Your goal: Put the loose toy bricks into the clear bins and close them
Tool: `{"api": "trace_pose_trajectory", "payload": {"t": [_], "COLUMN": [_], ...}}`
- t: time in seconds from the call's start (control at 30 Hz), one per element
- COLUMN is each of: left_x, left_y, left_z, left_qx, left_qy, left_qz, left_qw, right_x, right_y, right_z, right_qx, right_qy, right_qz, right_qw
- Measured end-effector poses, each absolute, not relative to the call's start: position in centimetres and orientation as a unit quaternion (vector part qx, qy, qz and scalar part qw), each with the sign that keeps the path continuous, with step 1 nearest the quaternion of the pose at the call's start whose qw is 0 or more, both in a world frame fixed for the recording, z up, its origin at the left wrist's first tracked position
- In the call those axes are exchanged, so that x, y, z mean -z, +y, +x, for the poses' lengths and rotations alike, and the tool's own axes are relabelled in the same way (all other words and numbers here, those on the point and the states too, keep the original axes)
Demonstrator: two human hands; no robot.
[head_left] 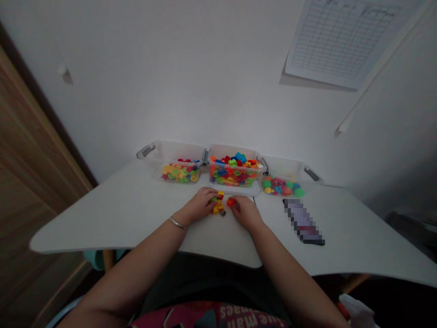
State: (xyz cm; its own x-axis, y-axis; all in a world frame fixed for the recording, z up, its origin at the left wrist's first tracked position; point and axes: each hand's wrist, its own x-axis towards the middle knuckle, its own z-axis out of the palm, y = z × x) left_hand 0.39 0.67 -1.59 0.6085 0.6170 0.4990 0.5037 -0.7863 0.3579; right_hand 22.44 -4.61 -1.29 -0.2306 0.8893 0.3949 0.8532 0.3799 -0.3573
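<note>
My left hand (204, 202) is closed around a small build of toy building blocks (218, 207), mostly yellow with bits of green and red. A small dark grey piece shows at its lower end. Just to the right, my right hand (244, 211) pinches an orange-red building block (231, 202) between thumb and fingers. A narrow gap separates this block from the build. Both hands are low over the white table (129, 218), near its middle. My fingers cover part of the build.
Behind my hands stands a clear bin (235, 169) heaped with colourful blocks. Another clear bin (175, 155) is on its left, and a third bin (287, 166) on its right, both with small pieces inside. A phone-like, pixelated object (303, 222) lies at right. A wall rises behind.
</note>
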Motion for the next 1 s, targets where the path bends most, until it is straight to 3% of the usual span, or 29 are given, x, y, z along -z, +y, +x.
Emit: {"api": "trace_pose_trajectory", "payload": {"t": [0.43,0.67,0.77,1.0], "left_x": [1.5,1.5,1.5,1.5], "left_y": [0.7,0.7,0.7,0.7], "left_z": [0.4,0.4,0.4,0.3], "left_qx": [-0.298,-0.309,-0.308,-0.307], "left_qy": [0.313,0.315,0.31,0.307], "left_qz": [0.898,0.893,0.895,0.896], "left_qw": [0.085,0.086,0.086,0.089], "right_x": [1.4,-1.0,-3.1,-5.8], "right_y": [-4.3,-2.3,-0.9,1.2], "right_z": [22.4,23.5,24.6,25.7], "right_qx": [-0.042,0.027,0.079,0.117], "right_qy": [-0.752,-0.645,-0.601,-0.583], "right_qz": [-0.589,-0.551,-0.532,-0.589], "right_qw": [0.295,0.528,0.591,0.547]}}
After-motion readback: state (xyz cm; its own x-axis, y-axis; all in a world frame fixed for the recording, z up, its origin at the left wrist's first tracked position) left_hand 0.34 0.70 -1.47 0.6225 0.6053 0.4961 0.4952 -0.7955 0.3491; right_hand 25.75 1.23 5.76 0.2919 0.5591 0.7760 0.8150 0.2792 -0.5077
